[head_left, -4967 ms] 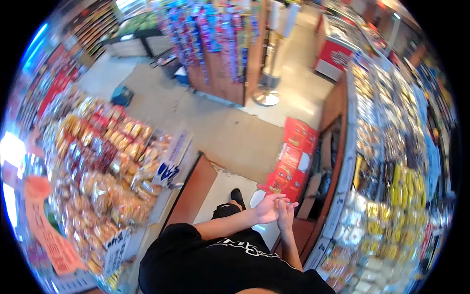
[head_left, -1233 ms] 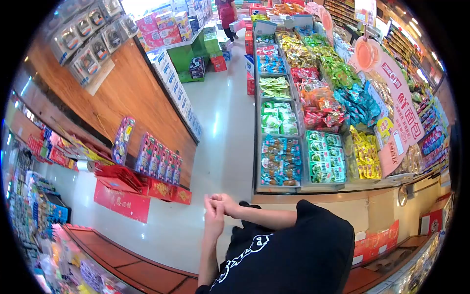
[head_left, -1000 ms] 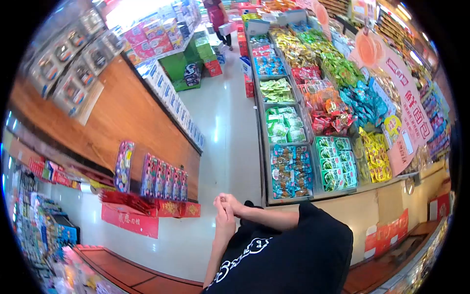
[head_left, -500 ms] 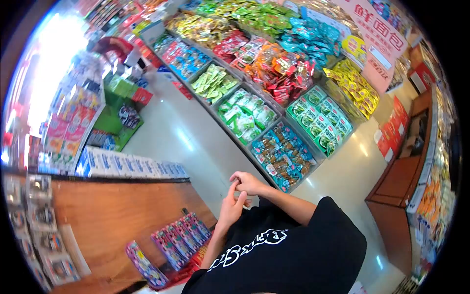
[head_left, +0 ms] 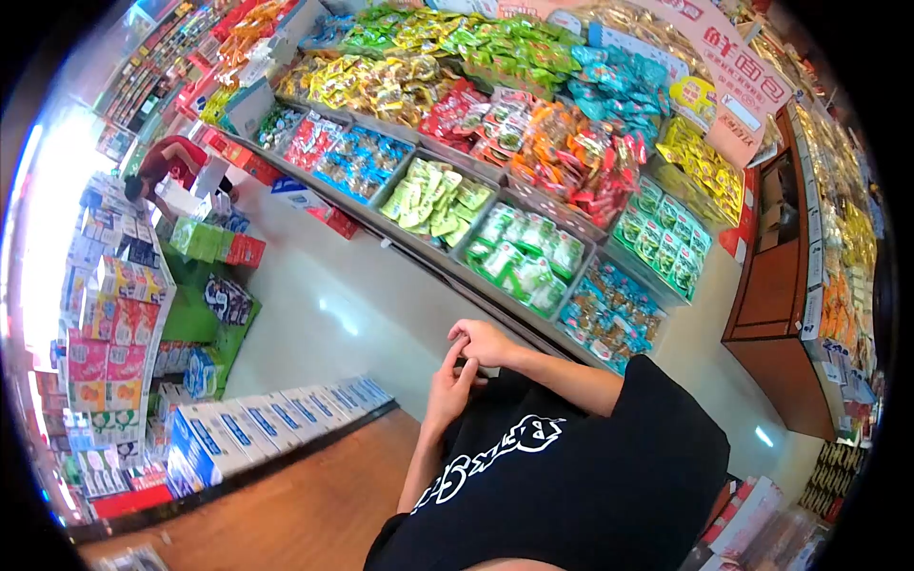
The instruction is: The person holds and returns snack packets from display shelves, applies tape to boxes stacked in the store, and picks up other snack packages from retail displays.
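In front of my black T-shirt with white lettering, my two hands touch each other. My left hand has its index finger and thumb stretched out, the fingertip reaching the other hand. Bent fingers of my right hand close over the left fingertips. No object shows between them, and part of the fingers is hidden. Just beyond the hands stands a display of bins, with green-white packets and blue packets nearest.
At the lower left is a wooden counter, edged by a row of white-blue boxes. Grey floor runs between counter and bins. A person in red bends by stacked boxes. Wooden shelving stands at the right.
The view has swung left, so the display bins and counter lie differently in frame. The purple packs on the counter have left view. My hands keep nearly the same pose together.
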`<control>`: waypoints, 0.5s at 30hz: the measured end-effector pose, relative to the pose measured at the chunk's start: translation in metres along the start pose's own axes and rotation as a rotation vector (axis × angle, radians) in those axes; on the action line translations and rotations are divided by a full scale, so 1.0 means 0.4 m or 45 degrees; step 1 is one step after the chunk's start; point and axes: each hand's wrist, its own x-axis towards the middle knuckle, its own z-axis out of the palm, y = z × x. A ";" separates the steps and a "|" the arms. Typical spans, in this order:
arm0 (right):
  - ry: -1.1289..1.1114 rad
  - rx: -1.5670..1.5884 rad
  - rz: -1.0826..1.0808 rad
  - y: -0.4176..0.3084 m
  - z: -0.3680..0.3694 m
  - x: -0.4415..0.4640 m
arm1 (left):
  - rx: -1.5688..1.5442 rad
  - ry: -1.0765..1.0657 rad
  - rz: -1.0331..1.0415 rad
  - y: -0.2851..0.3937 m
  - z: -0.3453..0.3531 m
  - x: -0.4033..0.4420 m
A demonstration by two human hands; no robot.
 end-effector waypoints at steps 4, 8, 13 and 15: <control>0.034 0.130 -0.008 -0.110 0.076 0.161 | 0.193 -0.081 0.052 0.024 -0.215 0.088; 0.114 0.311 0.032 -0.160 0.113 0.283 | 0.464 -0.075 0.312 0.063 -0.339 0.200; 0.097 0.386 0.118 -0.156 0.118 0.446 | 0.508 -0.169 0.108 0.117 -0.442 0.320; 0.102 0.309 0.113 -0.141 0.114 0.526 | 0.558 -0.170 0.174 0.093 -0.485 0.394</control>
